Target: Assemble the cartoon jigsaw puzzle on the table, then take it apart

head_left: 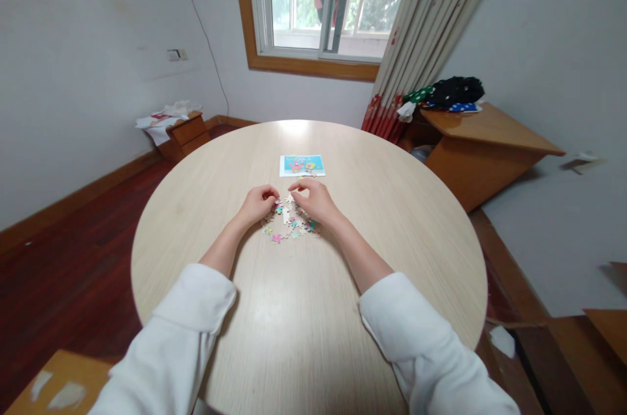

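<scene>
A loose pile of jigsaw puzzle pieces lies on the round table, some showing pink, teal and yellow print and others a pale side. At the pile's left edge is my left hand, its fingers curled and thumb drawn in; whatever is in them is too small to make out. My right hand hovers over the pile's upper right, index finger and thumb apart, near a pale piece. Just beyond both hands lies a blue picture card with pink and yellow cartoon figures, a few pieces at its lower edge.
The pale wood-grain table has a rounded edge. A wooden desk with a heap of dark cloth stands to the right. At the back left is a small cabinet with white cloth on top. A curtain hangs beside the window.
</scene>
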Demonstrator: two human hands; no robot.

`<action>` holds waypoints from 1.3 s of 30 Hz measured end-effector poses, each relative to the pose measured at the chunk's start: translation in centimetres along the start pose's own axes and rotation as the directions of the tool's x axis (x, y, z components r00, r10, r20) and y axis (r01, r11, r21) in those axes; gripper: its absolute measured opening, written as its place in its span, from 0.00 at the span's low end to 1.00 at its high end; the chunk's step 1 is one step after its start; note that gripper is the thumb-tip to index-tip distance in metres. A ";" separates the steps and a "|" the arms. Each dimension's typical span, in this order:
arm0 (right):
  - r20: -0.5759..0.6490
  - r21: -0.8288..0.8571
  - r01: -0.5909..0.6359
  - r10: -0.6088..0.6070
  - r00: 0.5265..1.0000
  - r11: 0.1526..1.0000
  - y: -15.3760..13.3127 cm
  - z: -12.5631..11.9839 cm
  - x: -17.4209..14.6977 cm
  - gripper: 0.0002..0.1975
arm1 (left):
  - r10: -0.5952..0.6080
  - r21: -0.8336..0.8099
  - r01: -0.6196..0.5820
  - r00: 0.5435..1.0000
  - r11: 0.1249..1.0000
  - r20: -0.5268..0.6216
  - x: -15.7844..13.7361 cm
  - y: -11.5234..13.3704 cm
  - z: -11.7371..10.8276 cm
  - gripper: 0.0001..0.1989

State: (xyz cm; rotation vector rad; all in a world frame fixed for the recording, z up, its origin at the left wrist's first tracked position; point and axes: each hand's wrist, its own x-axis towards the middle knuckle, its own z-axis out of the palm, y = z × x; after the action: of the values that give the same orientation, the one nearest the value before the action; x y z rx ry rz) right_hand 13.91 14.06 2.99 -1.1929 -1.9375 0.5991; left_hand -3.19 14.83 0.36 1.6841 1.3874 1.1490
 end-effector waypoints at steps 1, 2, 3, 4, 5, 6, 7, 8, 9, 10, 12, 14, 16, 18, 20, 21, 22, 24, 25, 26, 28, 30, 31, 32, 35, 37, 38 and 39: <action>0.053 -0.071 -0.006 0.010 0.999 0.997 -0.2 0.0 -0.2 0.07 | -0.008 0.008 0.008 1.000 1.000 -0.008 0.0 0.0 0.0 0.06; 0.110 -0.142 -0.009 0.025 0.994 0.990 -0.4 0.0 -0.4 0.06 | -0.014 0.018 0.014 1.000 1.000 -0.011 0.0 0.0 0.0 0.06; 0.166 -0.207 -0.008 0.043 0.985 0.978 -0.5 0.2 -0.6 0.06 | -0.018 0.028 0.018 1.000 0.999 -0.010 0.1 0.0 0.0 0.06; 0.215 -0.261 -0.002 0.060 0.975 0.965 -0.6 0.3 -0.8 0.08 | -0.020 0.038 0.021 1.000 0.999 -0.007 0.1 0.0 0.0 0.06; 0.252 -0.303 0.006 0.074 0.965 0.953 -0.6 0.5 -0.9 0.11 | -0.022 0.045 0.022 1.000 0.999 -0.005 0.1 0.1 -0.1 0.07; 0.278 -0.329 0.012 0.085 0.957 0.944 -0.5 0.7 -1.0 0.13 | -0.023 0.050 0.023 1.000 0.998 -0.004 0.1 0.1 -0.1 0.07; 0.292 -0.341 0.012 0.094 0.952 0.940 -0.4 0.9 -1.1 0.14 | -0.023 0.055 0.023 1.000 0.998 -0.003 0.1 0.1 -0.1 0.07; 0.293 -0.340 0.006 0.100 0.951 0.940 -0.3 1.0 -1.1 0.15 | -0.024 0.059 0.024 1.000 0.998 -0.003 0.1 0.1 -0.1 0.07; 0.289 -0.327 -0.005 0.105 0.952 0.945 -0.2 1.1 -1.1 0.15 | -0.025 0.060 0.025 1.000 0.998 -0.004 0.2 0.1 -0.1 0.07; 0.283 -0.303 -0.019 0.109 0.953 0.953 -0.1 1.2 -1.1 0.15 | -0.027 0.058 0.027 1.000 0.998 -0.005 0.2 0.1 -0.1 0.08; 0.270 -0.232 -0.046 0.110 0.957 0.972 0.1 1.2 -1.1 0.14 | -0.032 0.047 0.032 0.999 0.998 -0.007 0.2 0.0 -0.1 0.08; 0.243 -0.137 -0.066 0.098 0.965 0.988 0.4 1.3 -1.1 0.10 | -0.030 0.023 0.030 1.000 0.999 0.002 0.1 0.2 -0.1 0.07; 0.187 -0.025 -0.076 0.080 0.979 0.997 0.7 1.4 -1.0 0.06 | -0.019 -0.013 0.020 0.999 1.000 0.045 -0.1 0.5 -0.1 0.05; 0.108 0.104 -0.093 0.082 0.991 0.990 1.2 1.6 -0.7 0.03 | 0.001 -0.041 0.003 0.994 0.999 0.113 -0.4 1.0 -0.1 0.05; 0.035 0.233 -0.126 0.122 0.992 0.964 1.6 1.7 -0.4 0.03 | 0.030 -0.046 -0.022 0.983 0.999 0.179 -0.7 1.5 -0.1 0.08; 0.008 0.291 -0.143 0.147 0.989 0.946 1.8 1.8 -0.2 0.03 | 0.043 -0.043 -0.035 0.977 0.998 0.207 -0.8 1.6 0.0 0.09; -0.012 0.341 -0.158 0.172 0.985 0.927 1.9 1.8 0.0 0.02 | 0.052 -0.038 -0.044 0.971 0.998 0.232 -0.9 1.7 0.0 0.11; -0.030 0.422 -0.174 0.205 0.978 0.890 2.0 1.9 0.3 0.03 | 0.053 -0.037 -0.045 0.965 0.998 0.256 -1.0 1.7 0.1 0.13; -0.033 0.453 -0.177 0.214 0.976 0.874 2.1 1.8 0.4 0.03 | 0.052 -0.043 -0.042 0.966 0.998 0.253 -1.0 1.7 0.1 0.14; -0.034 0.477 -0.177 0.219 0.975 0.861 2.0 1.8 0.5 0.04 | 0.050 -0.052 -0.039 0.969 0.998 0.241 -1.0 1.7 0.2 0.15; -0.039 0.508 -0.168 0.217 0.975 0.845 1.9 1.7 0.5 0.04 | 0.043 -0.075 -0.028 0.978 0.997 0.206 -1.0 1.6 0.3 0.16; -0.043 0.522 -0.150 0.201 0.979 0.840 1.7 1.6 0.4 0.05 | 0.018 -0.090 -0.002 0.983 0.996 0.184 -1.0 1.7 0.3 0.17; -0.045 0.525 -0.140 0.191 0.981 0.840 1.6 1.6 0.4 0.05 | 0.001 -0.092 0.015 0.984 0.996 0.179 -1.1 1.8 0.3 0.17; -0.045 0.526 -0.130 0.180 0.983 0.840 1.5 1.6 0.3 0.05 | -0.012 -0.092 0.028 0.985 0.995 0.175 -1.1 1.9 0.3 0.17; -0.047 0.519 -0.111 0.158 0.986 0.847 1.4 1.5 0.3 0.05 | -0.016 -0.093 0.032 0.985 0.995 0.171 -1.1 2.3 0.3 0.17; -0.060 0.514 -0.107 0.161 0.985 0.851 1.4 1.5 0.3 0.04 | -0.003 -0.099 0.021 0.983 0.995 0.184 -1.1 2.5 0.3 0.17; -0.068 0.517 -0.110 0.169 0.983 0.849 1.5 1.5 0.4 0.04 | 0.008 -0.105 0.013 0.981 0.994 0.194 -1.1 2.6 0.3 0.17; -0.071 0.525 -0.117 0.180 0.981 0.843 1.6 1.5 0.4 0.05 | 0.019 -0.110 0.003 0.979 0.994 0.203 -1.1 2.6 0.3 0.17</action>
State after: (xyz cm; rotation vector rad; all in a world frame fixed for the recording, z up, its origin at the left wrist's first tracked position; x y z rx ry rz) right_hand 13.50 15.17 1.10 -1.0010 -1.4530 1.0359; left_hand -1.96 13.16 2.38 1.6786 1.1707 1.0073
